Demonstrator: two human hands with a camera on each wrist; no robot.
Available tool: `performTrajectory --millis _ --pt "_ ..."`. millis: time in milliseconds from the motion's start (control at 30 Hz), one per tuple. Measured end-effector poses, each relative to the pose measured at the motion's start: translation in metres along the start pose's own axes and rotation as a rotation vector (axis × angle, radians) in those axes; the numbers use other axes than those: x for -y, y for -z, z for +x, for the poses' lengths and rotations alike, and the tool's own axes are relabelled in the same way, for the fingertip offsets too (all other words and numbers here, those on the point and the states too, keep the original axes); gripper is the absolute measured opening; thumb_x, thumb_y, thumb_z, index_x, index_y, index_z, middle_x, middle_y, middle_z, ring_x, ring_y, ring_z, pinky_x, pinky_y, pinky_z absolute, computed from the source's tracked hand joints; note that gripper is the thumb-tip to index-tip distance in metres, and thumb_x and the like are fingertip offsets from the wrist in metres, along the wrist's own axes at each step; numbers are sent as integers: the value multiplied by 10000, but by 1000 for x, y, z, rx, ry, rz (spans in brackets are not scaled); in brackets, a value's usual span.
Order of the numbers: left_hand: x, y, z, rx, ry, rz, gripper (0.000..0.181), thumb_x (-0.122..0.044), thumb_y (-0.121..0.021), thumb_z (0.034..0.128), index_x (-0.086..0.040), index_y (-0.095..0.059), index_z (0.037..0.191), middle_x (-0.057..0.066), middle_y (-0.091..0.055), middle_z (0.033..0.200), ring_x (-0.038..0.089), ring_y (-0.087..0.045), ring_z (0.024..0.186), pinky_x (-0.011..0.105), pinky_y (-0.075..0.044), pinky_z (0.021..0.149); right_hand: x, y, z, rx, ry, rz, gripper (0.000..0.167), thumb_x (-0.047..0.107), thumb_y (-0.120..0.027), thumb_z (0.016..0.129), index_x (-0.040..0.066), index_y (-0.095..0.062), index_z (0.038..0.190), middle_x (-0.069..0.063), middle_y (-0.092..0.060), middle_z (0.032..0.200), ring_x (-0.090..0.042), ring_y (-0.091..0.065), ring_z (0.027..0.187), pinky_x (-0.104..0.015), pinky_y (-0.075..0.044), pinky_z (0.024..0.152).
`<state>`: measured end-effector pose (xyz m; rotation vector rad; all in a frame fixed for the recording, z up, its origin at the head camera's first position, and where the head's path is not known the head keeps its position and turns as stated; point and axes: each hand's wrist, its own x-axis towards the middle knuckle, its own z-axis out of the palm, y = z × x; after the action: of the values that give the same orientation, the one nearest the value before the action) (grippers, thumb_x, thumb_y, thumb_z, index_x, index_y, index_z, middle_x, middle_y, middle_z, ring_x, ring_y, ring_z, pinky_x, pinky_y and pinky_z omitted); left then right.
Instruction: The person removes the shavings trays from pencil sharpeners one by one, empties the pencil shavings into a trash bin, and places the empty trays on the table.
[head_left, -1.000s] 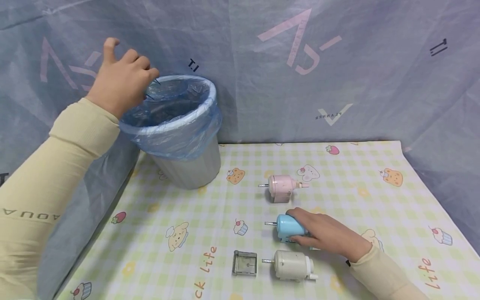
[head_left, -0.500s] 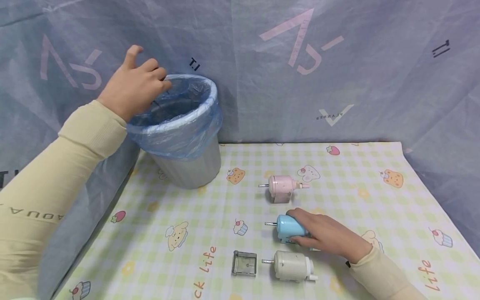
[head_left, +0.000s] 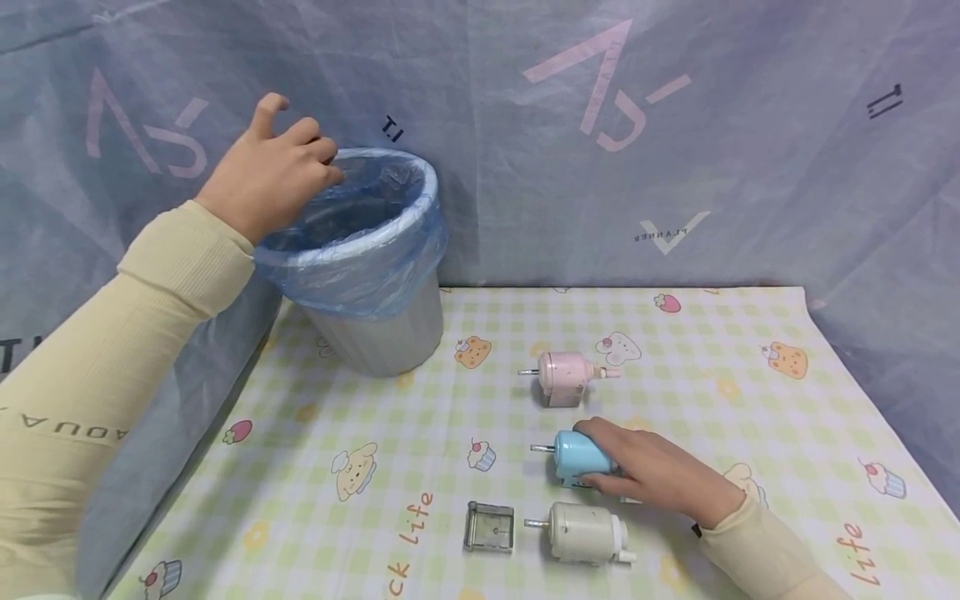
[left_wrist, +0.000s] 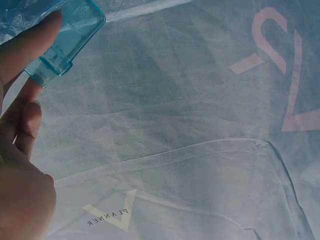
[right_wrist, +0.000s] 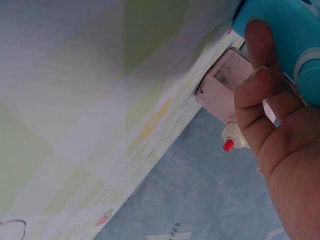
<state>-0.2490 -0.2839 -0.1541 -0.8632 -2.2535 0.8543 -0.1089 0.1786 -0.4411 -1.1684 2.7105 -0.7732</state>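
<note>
Above the left rim of the lined bin, my left hand [head_left: 266, 175] pinches a clear teal shavings drawer [left_wrist: 82, 30] between thumb and fingers. That drawer shows in the left wrist view; the hand hides it in the head view. My right hand [head_left: 648, 467] grips the light blue pencil sharpener [head_left: 579, 452] on the table, thumb on its near side and fingers over its top. Behind it lies a pink pencil sharpener [head_left: 562, 372]. Nearer me is a grey-beige pencil sharpener [head_left: 581, 532], with a clear grey drawer [head_left: 490, 527] off to its left.
The ribbed grey bin [head_left: 375, 333], with a blue plastic liner [head_left: 360, 283] folded over its rim, stands at the table's back left. A checked cloth [head_left: 420, 417] with cartoon prints covers the table. Blue-grey fabric [head_left: 525, 192] hangs behind and at the sides.
My left hand moved right and slightly down over the bin during the first half second, then stayed nearly still. My right hand and the sharpeners have kept their places.
</note>
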Motion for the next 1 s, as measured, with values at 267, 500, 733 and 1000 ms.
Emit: performTrajectory --millis 267,500,733,1000 --pt "-1 -1 -2 -29 -28 10 295 161 -727 913 -55 -820 1091 110 -596 936 318 -429 936 605 -264 1077 -1 -1 -1 -6 -1 -8 488 451 -705 1041 199 -512 1413 125 -606 1050 -4 -547 806 -287 -514 709" --pt "-2 -3 -2 -19 -43 34 270 134 -784 876 -50 -819 1071 111 -557 919 319 -410 936 597 -265 1048 -1 0 -2 -13 0 -4 482 447 -711 1038 206 -512 1406 133 -592 1037 -4 -541 802 -280 -508 708" --pt "-2 -3 -1 -7 -39 39 259 121 -786 883 -45 -822 1078 109 -550 928 317 -398 939 587 -258 1045 -1 -1 -2 -9 2 -2 485 448 -708 1040 205 -510 1411 130 -594 1046 -4 -542 804 -281 -508 707" --pt "-4 -1 -3 -33 -17 17 263 135 -757 900 -53 -808 1077 105 -546 919 316 -383 935 583 -248 1040 -1 1 -2 -6 13 -2 485 441 -703 1045 205 -508 1421 128 -599 1061 -2 -547 815 -287 -513 711"
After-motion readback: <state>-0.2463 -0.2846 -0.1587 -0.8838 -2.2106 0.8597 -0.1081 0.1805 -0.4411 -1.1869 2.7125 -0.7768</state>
